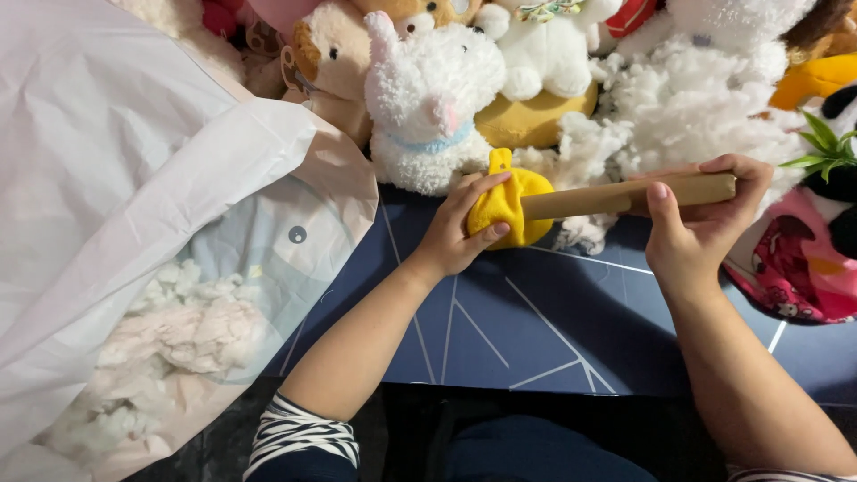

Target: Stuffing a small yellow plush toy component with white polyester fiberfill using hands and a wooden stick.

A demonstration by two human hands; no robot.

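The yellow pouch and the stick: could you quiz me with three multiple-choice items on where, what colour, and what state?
1. Where does the white plush sit? A behind the yellow pouch B inside the bag C on the person's lap
2. What colour is the mat? A red B dark blue C green
3. How is the stick? A lying loose B snapped C pushed into the pouch

A: it stands just beyond the pouch.
B: navy with white lines.
C: the right hand grips it, its tip inside the pouch clasped by the left hand.
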